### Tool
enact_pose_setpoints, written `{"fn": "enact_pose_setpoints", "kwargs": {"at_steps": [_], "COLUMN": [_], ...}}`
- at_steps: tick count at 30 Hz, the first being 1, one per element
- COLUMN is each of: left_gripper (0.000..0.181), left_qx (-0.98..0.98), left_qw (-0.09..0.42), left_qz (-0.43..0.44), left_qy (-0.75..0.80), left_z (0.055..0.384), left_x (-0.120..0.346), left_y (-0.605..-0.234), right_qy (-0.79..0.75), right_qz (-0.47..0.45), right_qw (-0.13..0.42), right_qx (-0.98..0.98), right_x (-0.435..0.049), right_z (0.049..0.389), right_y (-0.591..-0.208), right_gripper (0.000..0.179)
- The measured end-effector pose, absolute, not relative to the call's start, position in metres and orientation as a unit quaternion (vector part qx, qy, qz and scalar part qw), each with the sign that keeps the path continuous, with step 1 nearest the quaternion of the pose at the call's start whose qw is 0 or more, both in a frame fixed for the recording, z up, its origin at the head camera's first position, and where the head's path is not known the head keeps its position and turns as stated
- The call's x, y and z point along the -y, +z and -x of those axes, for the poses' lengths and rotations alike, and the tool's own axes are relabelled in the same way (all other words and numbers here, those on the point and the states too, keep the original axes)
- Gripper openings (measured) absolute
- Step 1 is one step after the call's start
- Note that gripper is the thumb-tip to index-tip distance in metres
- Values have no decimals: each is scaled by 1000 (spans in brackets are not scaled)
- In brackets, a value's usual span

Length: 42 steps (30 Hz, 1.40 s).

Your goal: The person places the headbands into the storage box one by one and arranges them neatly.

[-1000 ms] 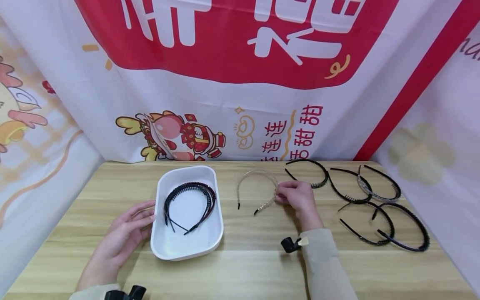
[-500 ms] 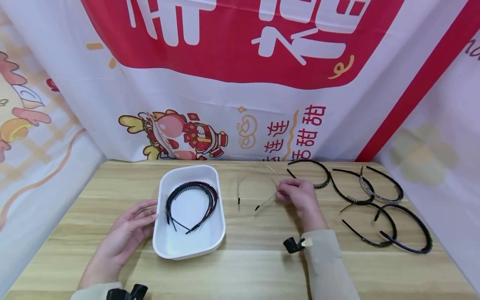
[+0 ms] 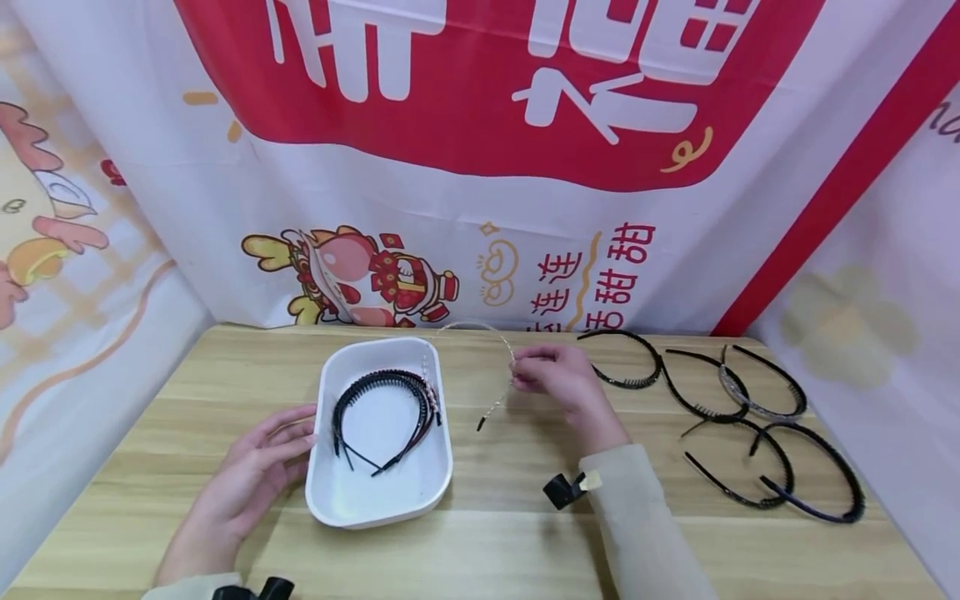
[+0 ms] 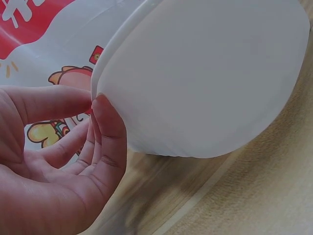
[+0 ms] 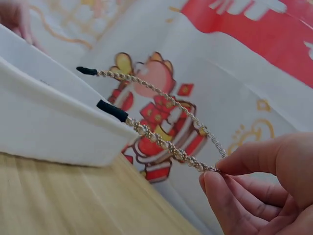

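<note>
My right hand [image 3: 558, 383] pinches a thin beaded silver-gold headband [image 5: 171, 149] with black end caps between thumb and forefinger. It is held up beside the white plastic box [image 3: 375, 504], and in the head view its far end overlaps the box's right side. The right wrist view shows both black tips pointing toward the box wall. My left hand [image 3: 251, 475] pinches the box's left rim with thumb and forefinger, seen close up in the left wrist view. Inside the box lie several toothed headbands [image 3: 378, 379], black and dark red, overlapping each other.
On the right of the wooden table [image 3: 517, 533] lie several black headbands [image 3: 813, 437], some overlapping, one with a silvery band [image 3: 753, 404]. A printed cloth [image 3: 480, 167] hangs behind the table. Cloth walls stand at both sides.
My right hand has lifted the beaded headband off the table area and brought it left, to the box's right side. The left hand has stayed at the box rim.
</note>
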<state>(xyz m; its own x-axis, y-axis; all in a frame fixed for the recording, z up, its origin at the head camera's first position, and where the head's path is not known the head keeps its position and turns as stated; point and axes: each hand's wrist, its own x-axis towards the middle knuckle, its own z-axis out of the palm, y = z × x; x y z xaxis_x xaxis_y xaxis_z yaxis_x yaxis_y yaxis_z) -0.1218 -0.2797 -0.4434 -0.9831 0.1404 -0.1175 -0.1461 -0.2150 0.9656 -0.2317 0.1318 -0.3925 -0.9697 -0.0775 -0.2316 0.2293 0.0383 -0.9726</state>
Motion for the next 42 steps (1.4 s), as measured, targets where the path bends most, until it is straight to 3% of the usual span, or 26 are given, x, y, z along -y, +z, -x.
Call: {"fn": "enact_pose_setpoints", "kwargs": {"at_steps": [7,17,42], "left_gripper": [40,39,42], "left_qx": [-617,-621,-616], "left_qw": [92,92,85], "left_qz": [5,25,18], "left_qy": [781,778,783], "left_z": [121,120,120], "left_x": [279,278,279], "left_y": [-441,-441,-440], "right_qy": [-648,-565,-420], "right_qz": [-7,46,175], "right_qw": [158,215,199], "right_qx": [-745,-796,-868], "right_x": [-100,-62,-6], "right_z": [244,264,267], "right_y": [-369,-362,-353], "right_gripper": [29,21,12]}}
